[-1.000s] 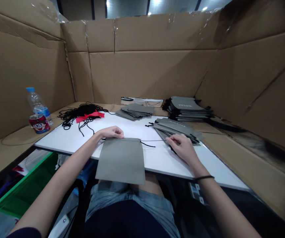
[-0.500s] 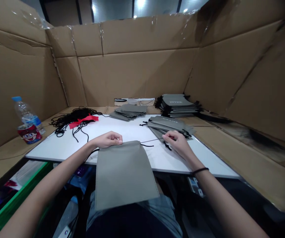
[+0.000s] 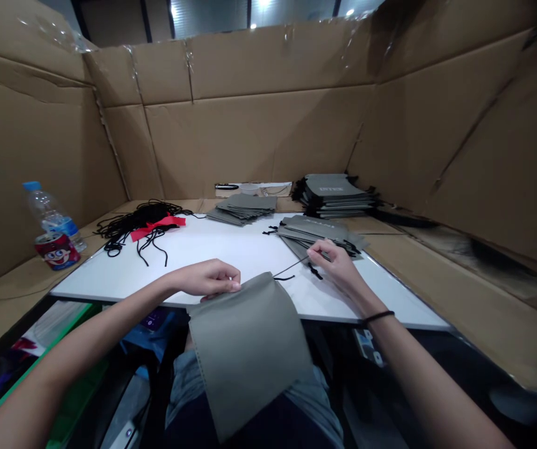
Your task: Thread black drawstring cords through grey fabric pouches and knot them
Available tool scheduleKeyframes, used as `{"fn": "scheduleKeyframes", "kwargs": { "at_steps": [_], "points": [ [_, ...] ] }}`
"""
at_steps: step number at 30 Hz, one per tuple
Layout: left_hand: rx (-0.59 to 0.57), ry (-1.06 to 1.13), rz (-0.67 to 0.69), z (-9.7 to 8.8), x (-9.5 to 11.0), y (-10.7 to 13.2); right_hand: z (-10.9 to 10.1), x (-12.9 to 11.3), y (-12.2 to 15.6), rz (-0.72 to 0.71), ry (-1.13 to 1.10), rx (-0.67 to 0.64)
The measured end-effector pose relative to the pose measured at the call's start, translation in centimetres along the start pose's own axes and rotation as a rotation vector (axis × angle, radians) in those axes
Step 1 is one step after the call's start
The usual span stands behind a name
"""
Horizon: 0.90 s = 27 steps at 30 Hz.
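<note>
White print reading INTEX shows on the top bag of the far stack of grey bags (image 3: 331, 193); fainter print marks the nearer stack (image 3: 315, 231), and a third, low stack (image 3: 242, 209) carries no readable print. A grey fabric bag (image 3: 249, 352) hangs over the front edge of the white board (image 3: 231, 246), above the person's lap. The left hand (image 3: 207, 279) is clenched, pinching the bag's top edge. The right hand (image 3: 336, 262) grasps a thin black cord (image 3: 291, 268) that runs toward the bag's mouth. A tangle of black cords (image 3: 132, 224) lies across a red strip (image 3: 158, 223). Beside them stand a water bottle (image 3: 50, 212) and a cartoon-faced can (image 3: 57, 251). Below, a green-rimmed crate (image 3: 62, 333) holds things too unclear to name.
</note>
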<state>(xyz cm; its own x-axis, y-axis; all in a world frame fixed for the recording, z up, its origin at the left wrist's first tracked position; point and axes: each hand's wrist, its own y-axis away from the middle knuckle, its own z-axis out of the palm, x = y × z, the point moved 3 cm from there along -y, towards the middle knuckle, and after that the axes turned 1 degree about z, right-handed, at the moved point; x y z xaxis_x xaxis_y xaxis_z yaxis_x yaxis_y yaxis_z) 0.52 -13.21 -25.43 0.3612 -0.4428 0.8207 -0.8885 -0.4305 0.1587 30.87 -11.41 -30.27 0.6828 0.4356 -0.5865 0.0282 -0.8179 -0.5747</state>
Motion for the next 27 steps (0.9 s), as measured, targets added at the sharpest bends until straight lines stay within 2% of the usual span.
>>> {"fn": "scheduleKeyframes", "kwargs": {
  "at_steps": [3, 6, 9, 11, 12, 14, 16, 18, 22, 27],
  "points": [
    [0.063, -0.147, -0.004, 0.3, -0.3, 0.2, 0.1, 0.1, 0.0, 0.012, -0.006, 0.028],
    [0.262, -0.296, 0.009, 0.1, -1.0, 0.0, 0.2, 0.5, -0.1, 0.036, 0.011, 0.105],
    [0.39, -0.372, 0.019, 0.1, -1.6, -0.6, 0.0, 1.2, -0.1, 0.087, 0.018, 0.33],
    [0.437, -0.415, 0.032, 0.3, -1.9, -1.3, 0.0, 1.7, -0.2, 0.182, -0.071, 0.46],
    [0.46, -0.439, 0.04, 0.4, -1.9, -1.7, 0.1, 1.8, -0.4, 0.256, -0.169, 0.464],
    [0.513, -0.497, 0.05, 0.6, -1.6, -2.7, 1.0, 1.4, -1.2, 0.416, -0.459, 0.334],
    [0.562, -0.576, 0.046, 0.6, -1.2, -3.6, 2.1, -0.3, -2.7, 0.517, -0.758, 0.123],
    [0.598, -0.663, 0.04, 0.5, -0.7, -4.6, 2.5, -3.1, -4.8, 0.501, -0.986, -0.012],
    [0.718, -0.761, 0.123, -0.7, -0.3, -5.8, 0.6, -8.8, -9.7, 0.344, -1.176, 0.09],
    [0.883, -0.773, 0.34, -2.0, -1.3, -6.0, -2.5, -14.1, -13.6, 0.252, -1.171, 0.112]
  ]
}}
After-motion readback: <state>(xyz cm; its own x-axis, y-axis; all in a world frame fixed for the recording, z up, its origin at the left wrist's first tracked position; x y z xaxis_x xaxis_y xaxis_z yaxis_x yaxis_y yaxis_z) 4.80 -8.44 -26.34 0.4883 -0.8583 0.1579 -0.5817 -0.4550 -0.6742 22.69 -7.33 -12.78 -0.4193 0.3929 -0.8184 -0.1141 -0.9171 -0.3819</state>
